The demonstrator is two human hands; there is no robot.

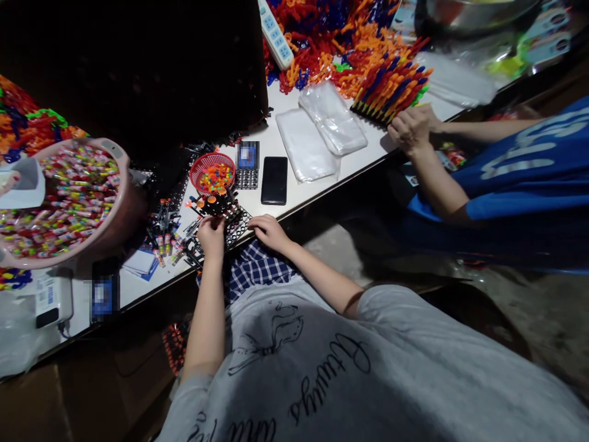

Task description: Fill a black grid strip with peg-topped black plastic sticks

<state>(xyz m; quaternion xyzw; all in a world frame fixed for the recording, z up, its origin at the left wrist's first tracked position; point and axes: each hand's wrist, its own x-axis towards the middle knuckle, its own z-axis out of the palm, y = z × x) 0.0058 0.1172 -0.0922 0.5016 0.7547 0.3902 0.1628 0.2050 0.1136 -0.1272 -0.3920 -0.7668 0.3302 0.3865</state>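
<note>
The person wears a grey short-sleeved T-shirt (368,380) at the bottom of the frame, printed in black with a line drawing and cursive lettering. Below the chest, blue-and-white checked cloth (255,270) covers the lap. Both arms are bare from the sleeves down.

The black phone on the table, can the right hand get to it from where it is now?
Probably yes. The right hand rests at the table edge on the black grid tray, and the phone lies flat just beyond it with only bare tabletop between.
</note>
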